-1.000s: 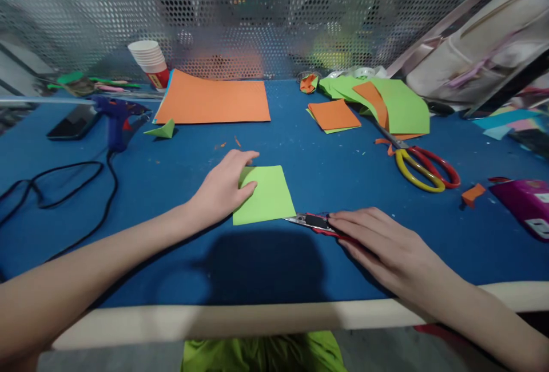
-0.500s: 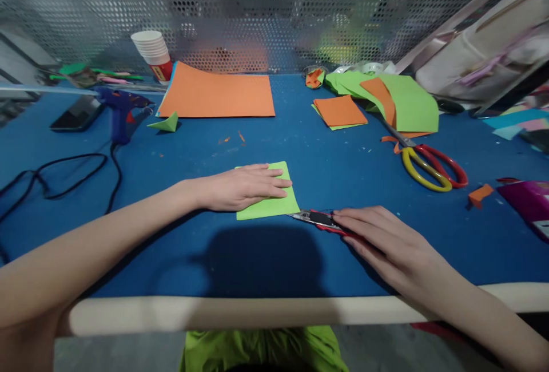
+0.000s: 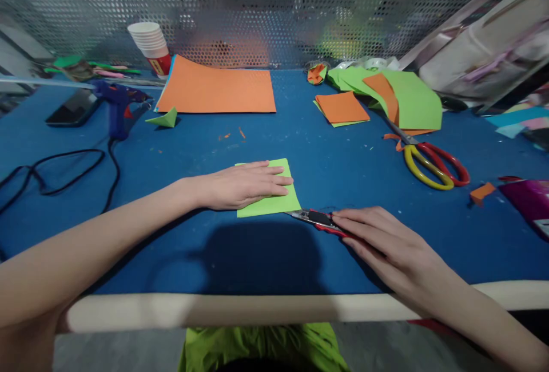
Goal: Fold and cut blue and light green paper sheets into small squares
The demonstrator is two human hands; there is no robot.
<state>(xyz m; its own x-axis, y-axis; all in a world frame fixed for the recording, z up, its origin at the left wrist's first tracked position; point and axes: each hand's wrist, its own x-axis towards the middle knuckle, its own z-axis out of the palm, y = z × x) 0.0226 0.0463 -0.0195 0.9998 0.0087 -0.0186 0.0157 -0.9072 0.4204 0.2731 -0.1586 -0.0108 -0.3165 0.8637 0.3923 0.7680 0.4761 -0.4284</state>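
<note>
My left hand [image 3: 249,185] lies flat on a lime-green piece of paper [image 3: 268,207], its fingers stretched out toward the right edge and pressing it to the blue table. My right hand [image 3: 381,237] is closed on a red and black utility knife [image 3: 317,218], whose metal blade points left. The blade tip meets the paper's lower right corner and seems to reach under its lower edge. Whether the paper is folded or in layers I cannot tell for sure. Part of the knife's handle is hidden under my right fingers.
Orange sheets [image 3: 223,91] lie at the back, beside stacked paper cups [image 3: 150,46]. A blue glue gun [image 3: 116,110] with a black cord stands left. To the right are cut orange squares [image 3: 343,107], green paper [image 3: 418,100], scissors [image 3: 429,166] and a purple packet [image 3: 527,203].
The view has tipped slightly. The knife's blade tip has slid a little left along the paper's lower edge; my left hand stays in place on the paper.
</note>
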